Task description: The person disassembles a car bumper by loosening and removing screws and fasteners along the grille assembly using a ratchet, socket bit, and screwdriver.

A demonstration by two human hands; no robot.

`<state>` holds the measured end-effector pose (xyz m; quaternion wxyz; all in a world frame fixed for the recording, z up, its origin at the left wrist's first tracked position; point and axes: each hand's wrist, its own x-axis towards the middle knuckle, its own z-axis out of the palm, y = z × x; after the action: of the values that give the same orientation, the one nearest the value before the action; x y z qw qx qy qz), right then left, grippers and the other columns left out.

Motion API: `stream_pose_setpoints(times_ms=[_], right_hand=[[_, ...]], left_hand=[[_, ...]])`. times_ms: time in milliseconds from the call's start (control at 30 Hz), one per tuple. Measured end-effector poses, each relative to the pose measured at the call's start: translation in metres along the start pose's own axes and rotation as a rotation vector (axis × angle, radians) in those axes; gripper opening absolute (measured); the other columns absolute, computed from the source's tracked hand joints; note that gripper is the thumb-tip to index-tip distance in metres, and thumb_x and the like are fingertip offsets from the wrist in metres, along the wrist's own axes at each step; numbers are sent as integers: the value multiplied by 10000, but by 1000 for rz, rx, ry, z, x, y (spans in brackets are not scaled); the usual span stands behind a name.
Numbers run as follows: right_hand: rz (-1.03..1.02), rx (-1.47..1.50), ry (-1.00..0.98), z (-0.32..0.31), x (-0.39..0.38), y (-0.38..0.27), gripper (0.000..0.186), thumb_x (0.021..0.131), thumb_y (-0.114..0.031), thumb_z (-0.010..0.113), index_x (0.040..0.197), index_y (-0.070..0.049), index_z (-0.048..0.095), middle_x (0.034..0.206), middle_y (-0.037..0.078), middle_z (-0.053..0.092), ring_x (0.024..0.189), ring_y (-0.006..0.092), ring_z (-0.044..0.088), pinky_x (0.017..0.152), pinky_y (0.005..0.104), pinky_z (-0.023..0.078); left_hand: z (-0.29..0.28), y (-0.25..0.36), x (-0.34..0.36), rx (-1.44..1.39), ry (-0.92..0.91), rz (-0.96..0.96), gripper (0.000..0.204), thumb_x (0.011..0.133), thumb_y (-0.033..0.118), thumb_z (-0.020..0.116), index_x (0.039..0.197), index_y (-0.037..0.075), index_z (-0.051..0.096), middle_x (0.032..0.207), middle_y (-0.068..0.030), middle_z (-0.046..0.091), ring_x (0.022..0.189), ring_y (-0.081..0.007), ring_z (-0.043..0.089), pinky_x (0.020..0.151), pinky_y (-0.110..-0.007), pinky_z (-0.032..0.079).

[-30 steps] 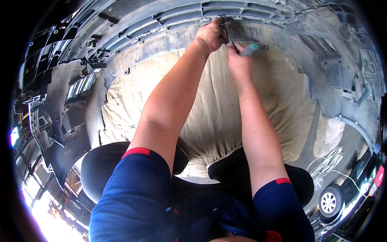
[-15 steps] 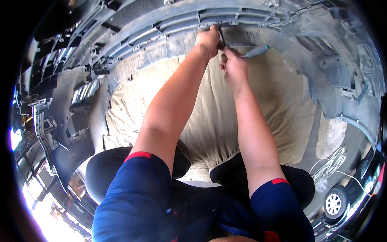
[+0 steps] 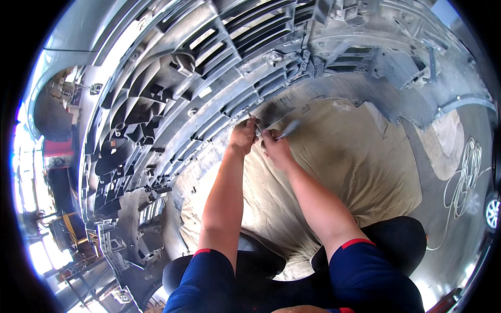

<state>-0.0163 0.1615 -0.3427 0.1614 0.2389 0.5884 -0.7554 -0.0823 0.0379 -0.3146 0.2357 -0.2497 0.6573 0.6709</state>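
The inner side of a car bumper point(image 3: 224, 78), grey with slatted grille openings, curves across the far side. At its lower edge my left hand point(image 3: 243, 137) is closed, fingers curled; what lies in them is hidden. Close beside it on the right, my right hand point(image 3: 275, 148) is closed around a screwdriver-like tool, whose grey-green handle point(image 3: 290, 128) sticks out to the right, blurred. A thin dark shaft shows between the two hands; I cannot tell whether it belongs to the same tool.
A wrinkled beige cloth point(image 3: 344, 156) lies under the bumper and in front of my knees. To the right are a coiled white cable point(image 3: 464, 177) on the grey floor and a car wheel point(image 3: 492, 212). Plastic brackets point(image 3: 117, 250) stand at the left.
My view has swung, so the hands now appear lower and further left, with more of the bumper showing. Both hands stay closed and close together; the tool's handle has tilted upward and blurred.
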Motion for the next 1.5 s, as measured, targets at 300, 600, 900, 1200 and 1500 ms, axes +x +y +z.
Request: stream_pose_setpoints(times_ms=[300,600,900,1200,1500], right_hand=[[-241,-218,131,23,0,4,351,1000,-366,608,979,-18,571,799,181,683,700,340,681,639,455,509],[-153,-184,159,22,-2,-3,372,1002,-366,580,924,-4,605,832,112,710,729,248,667,648,430,520],[12,257,-26,18,-14,-10,341,1016,-397,579,879,-85,554,647,28,530,527,162,488,463,339,382],[-209,-96,145,26,6,2,347,1006,-387,577,892,-59,565,698,99,610,642,229,642,570,454,491],[254,489,-259,11,-3,-34,262,1028,-337,577,940,-90,565,684,10,552,563,137,518,508,335,424]], left_hand=[[-5,6,5,-116,-16,1,453,1038,383,602,1226,-28,640,798,-91,582,608,-194,594,555,-348,479],[-4,1,17,-17,106,-45,453,1048,389,593,1243,-17,635,818,-67,616,674,-163,592,590,-310,468],[3,9,-2,-60,133,-151,346,1045,361,604,1197,53,645,657,-17,453,467,-146,406,414,-311,335],[-5,10,-4,1349,127,444,477,933,232,685,1372,77,580,1078,-170,701,904,-286,697,777,-395,547],[2,11,2,83,181,12,450,1010,439,628,1224,51,701,979,-77,620,732,-186,585,643,-344,502]])
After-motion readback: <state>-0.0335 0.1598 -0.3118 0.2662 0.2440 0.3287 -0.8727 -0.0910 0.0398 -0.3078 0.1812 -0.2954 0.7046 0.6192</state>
